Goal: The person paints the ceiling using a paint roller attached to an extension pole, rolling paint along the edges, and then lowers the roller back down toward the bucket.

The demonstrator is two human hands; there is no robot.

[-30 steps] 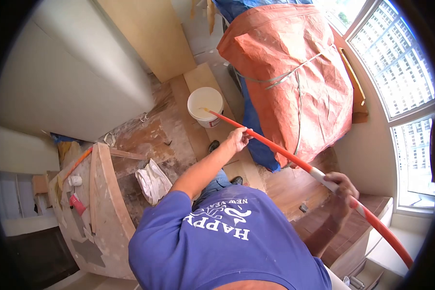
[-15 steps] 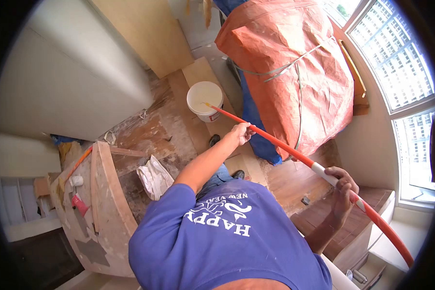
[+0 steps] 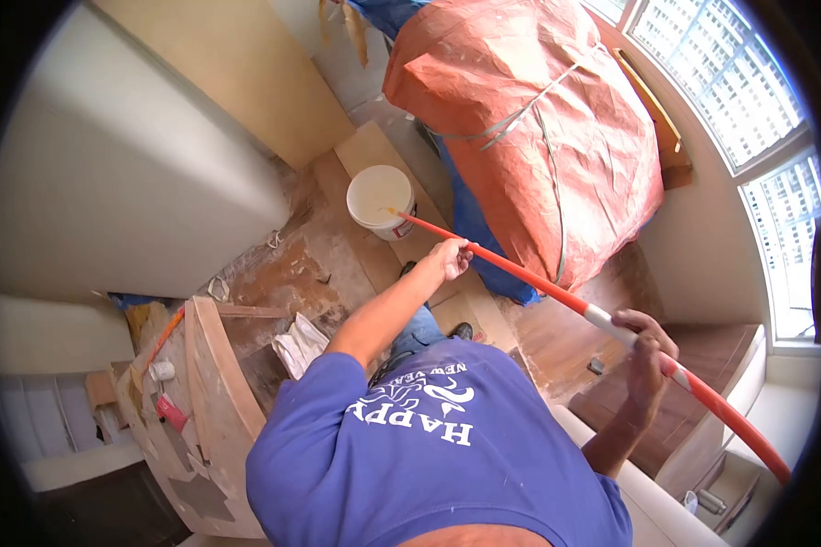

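A long red-and-white extension pole (image 3: 538, 281) slants across the view in front of my body. Nearer its far end, my left hand (image 3: 452, 259) is closed around the red shaft. My right hand (image 3: 646, 351) grips it further back, by the white band. The pole's thin yellow tip is over the mouth of a white bucket (image 3: 374, 210), which holds something pale. What is fixed to the tip is too small to make out.
A large bundle under an orange-red tarp (image 3: 529, 118), tied with cord, stands beyond the pole. A board (image 3: 219, 73) leans at upper left. A white cloth bag (image 3: 299, 348) lies on the stained floor, left of my legs. A worn panel (image 3: 219, 438) stands at left; windows (image 3: 721, 82) at right.
The view has tilted a little, so the bucket and tarp appear shifted. Both hands keep their hold on the pole, and its tip stays at the bucket.
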